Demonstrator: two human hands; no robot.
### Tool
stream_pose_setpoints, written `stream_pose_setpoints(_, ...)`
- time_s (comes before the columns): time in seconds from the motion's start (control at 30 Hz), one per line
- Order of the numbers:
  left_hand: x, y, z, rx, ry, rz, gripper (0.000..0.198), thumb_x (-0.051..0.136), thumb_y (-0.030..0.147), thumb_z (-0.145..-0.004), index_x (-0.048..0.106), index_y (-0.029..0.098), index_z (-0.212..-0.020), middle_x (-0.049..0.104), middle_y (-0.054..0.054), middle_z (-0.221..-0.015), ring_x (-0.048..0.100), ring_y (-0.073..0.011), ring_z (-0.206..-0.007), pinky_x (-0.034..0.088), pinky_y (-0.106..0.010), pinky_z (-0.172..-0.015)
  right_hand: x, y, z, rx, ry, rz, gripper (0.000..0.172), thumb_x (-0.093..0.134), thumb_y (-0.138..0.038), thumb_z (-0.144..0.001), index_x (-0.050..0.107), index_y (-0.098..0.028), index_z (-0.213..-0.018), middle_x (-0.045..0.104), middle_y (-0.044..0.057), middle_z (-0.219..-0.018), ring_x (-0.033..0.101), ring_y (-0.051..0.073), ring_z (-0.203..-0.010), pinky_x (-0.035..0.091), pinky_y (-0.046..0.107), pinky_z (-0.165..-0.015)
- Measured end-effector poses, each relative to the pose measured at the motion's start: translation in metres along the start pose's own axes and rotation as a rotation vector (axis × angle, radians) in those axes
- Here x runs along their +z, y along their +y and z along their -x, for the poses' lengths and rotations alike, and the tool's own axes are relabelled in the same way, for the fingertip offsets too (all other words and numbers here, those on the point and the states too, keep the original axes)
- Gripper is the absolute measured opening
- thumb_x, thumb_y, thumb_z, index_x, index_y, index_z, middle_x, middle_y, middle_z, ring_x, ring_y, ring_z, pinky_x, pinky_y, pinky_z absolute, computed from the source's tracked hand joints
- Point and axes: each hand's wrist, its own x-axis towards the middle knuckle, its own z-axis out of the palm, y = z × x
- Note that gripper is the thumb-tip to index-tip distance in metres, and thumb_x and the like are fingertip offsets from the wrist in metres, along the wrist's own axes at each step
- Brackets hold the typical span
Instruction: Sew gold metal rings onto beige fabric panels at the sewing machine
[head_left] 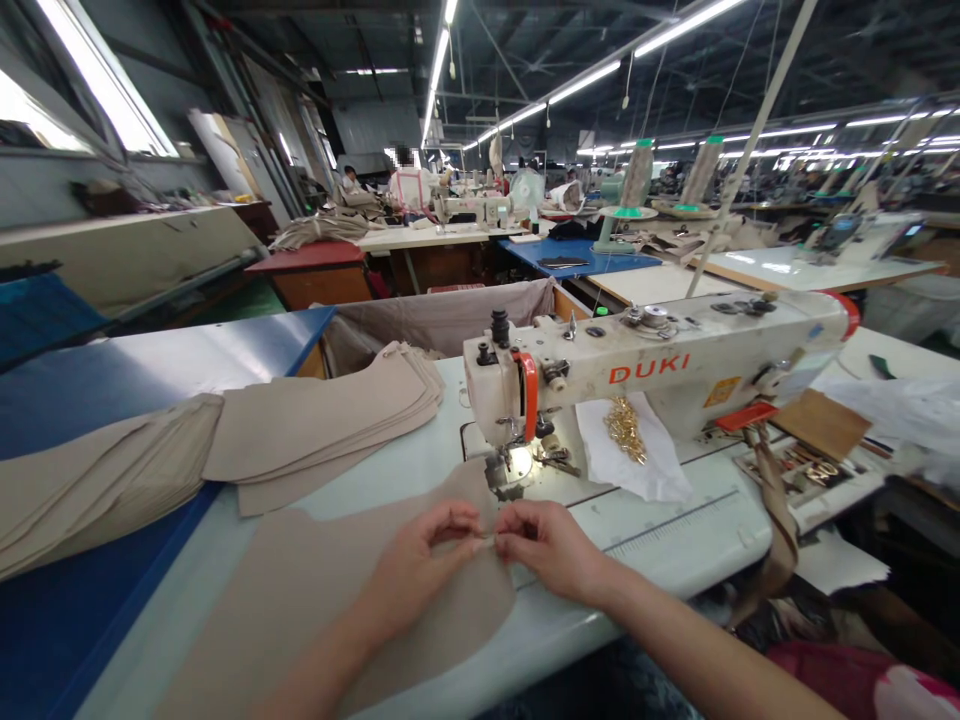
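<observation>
A large beige fabric piece (315,570) lies on the pale sewing table under my hands. My left hand (420,560) rests over it, thumb and fingers pinched at its right edge. Fingertips nearly touching the left ones, my right hand (551,545) pinches the same edge. A small pale bit shows between the fingertips, too small to name. Just beyond them, the fabric's far tip reaches the lit needle area (517,462) of a white sewing machine (585,370) marked DUKI.
Stacked beige pieces (322,415) lie at the left, with another pile (112,475) on a blue tabletop (67,630). Gold-coloured metal parts (628,430) sit on white paper (667,478) beneath the machine arm. A tray of small parts (817,470) stands right; people work farther back.
</observation>
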Motion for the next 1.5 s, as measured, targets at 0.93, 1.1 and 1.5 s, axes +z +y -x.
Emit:
stream_pose_setpoints(0.93, 0.025, -0.007, -0.008, 0.378, 0.182, -0.561, 0.023, 0.048, 0.017, -0.082, 0.063, 0.021, -0.099, 0.069, -0.005, -0.095, 0.063, -0.0192, -0.091, 0.052, -0.035, -0.084, -0.006, -0.020, -0.034, 0.443, -0.062, -0.004, 0.024, 0.051, -0.004, -0.080, 0.055, -0.015, -0.059, 0.058, -0.007, -0.046, 0.054, 0.005, -0.037, 0.039, 0.013, -0.039)
stream_pose_setpoints(1.1, 0.021, -0.003, -0.011, 0.430, 0.159, -0.632, 0.020, 0.047, 0.013, -0.080, 0.063, 0.021, -0.089, 0.069, -0.004, -0.084, 0.063, -0.0190, -0.082, 0.052, -0.032, -0.076, -0.006, -0.019, -0.039, 0.438, -0.069, 0.069, 0.027, 0.051, -0.001, -0.075, 0.054, -0.016, -0.053, 0.056, -0.007, -0.043, 0.054, 0.006, -0.036, 0.039, 0.014, -0.038)
stream_pose_setpoints(1.5, 0.028, -0.008, -0.012, 0.564, 0.320, -0.668, 0.017, 0.046, 0.015, -0.086, 0.060, 0.019, -0.077, 0.065, -0.006, -0.083, 0.060, -0.0181, -0.080, 0.052, -0.031, -0.074, -0.007, -0.015, -0.052, 0.422, -0.145, 0.266, 0.031, 0.050, -0.001, -0.068, 0.052, -0.017, -0.042, 0.053, -0.004, -0.038, 0.054, 0.010, -0.035, 0.043, 0.017, -0.037)
